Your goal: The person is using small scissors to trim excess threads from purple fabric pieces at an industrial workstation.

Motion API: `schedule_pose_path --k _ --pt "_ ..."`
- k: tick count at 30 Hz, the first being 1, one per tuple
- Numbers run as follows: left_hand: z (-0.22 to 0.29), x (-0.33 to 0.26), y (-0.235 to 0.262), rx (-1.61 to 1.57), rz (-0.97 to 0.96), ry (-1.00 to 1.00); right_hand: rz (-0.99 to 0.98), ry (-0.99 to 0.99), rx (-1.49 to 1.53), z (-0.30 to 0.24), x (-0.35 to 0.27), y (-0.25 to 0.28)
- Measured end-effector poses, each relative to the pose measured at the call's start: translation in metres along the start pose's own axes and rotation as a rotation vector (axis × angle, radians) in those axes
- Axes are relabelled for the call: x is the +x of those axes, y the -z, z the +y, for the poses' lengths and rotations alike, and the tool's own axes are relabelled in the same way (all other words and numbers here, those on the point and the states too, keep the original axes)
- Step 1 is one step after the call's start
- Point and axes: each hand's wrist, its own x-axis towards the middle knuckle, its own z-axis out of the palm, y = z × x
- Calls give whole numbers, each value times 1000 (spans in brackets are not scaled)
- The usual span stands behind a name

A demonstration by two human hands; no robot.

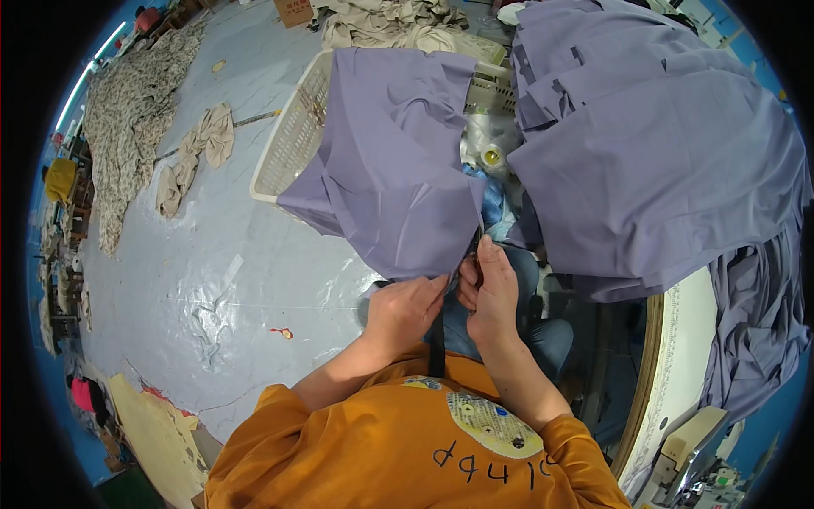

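Note:
A lavender cloth panel [398, 161] hangs over a white plastic basket [288, 127], its near corner drawn toward my body. My left hand [409, 310] is closed on the cloth's near edge. Close beside it on the right, my right hand [494, 293] is closed with the thumb up, around a small dark tool [476, 243] at the cloth's edge. Its shape is mostly hidden by the fingers; it may be thread snips.
A large heap of lavender cloth [661, 161] covers the table [678, 339] to my right. In the basket lie a thread spool [491, 156] and blue plastic [500, 208]. Patterned fabric [136, 110] and a beige cloth [199, 153] lie on the floor. A sewing machine [687, 458] stands lower right.

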Motion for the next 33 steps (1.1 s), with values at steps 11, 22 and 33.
schedule_pose_path --k 11,22,33 --pt "-2 -6 -1 27 -35 -37 18 3 -45 -7 4 0" --pt "1 -7 4 33 -91 -38 26 -7 -88 -13 5 4" --pt "1 -5 9 40 -79 -59 -35 -93 -156 -15 7 3"
